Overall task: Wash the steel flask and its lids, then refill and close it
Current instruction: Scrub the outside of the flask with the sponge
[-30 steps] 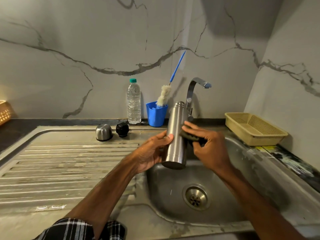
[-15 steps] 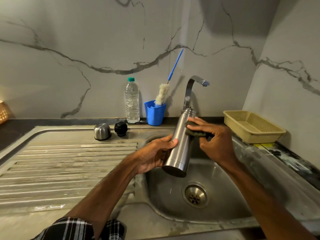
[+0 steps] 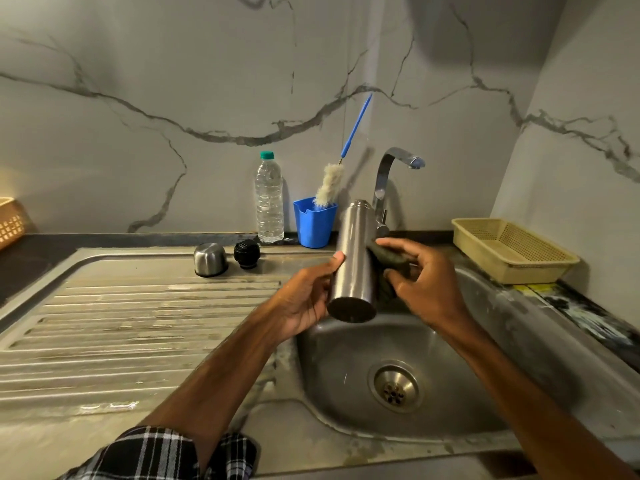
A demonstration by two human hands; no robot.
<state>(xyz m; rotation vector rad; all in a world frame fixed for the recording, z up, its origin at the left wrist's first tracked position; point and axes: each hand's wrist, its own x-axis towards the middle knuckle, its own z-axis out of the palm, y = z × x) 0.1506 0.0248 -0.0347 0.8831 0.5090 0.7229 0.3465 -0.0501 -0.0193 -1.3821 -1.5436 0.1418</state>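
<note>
Steel flask (image 3: 355,258) held above the sink bowl (image 3: 485,341), tilted so that its flat base faced the camera and its open neck pointed up and away toward the tap (image 3: 384,174) behind the bowl. The left hand (image 3: 308,299) gripped the lower body from the bowl's left side, thumb laid along the steel. The right hand (image 3: 426,282) curled round a dark scrub pad (image 3: 391,258) and pressed it against the flask's right flank. Holding the vessel over the bowl was presumably meant to let any runoff fall toward the drain, and the tilt to offer the side wall to the pad. The steel cup lid (image 3: 210,259) and black stopper (image 3: 246,253) stood just beside each other behind and left of the bowl, apparently set aside to wait their turn. A water bottle (image 3: 269,199) and a blue cup (image 3: 314,221) holding a bottle brush (image 3: 329,185) stood behind the bowl, perhaps for the refill and for the inside of the flask. A beige basket (image 3: 512,249) lay to the bowl's right. The left fingers lay hidden behind the flask, and part of the pad behind hand and steel. The flask's interior could not be seen. No stream showed at the spout, and soap or foam could not be made out.
</note>
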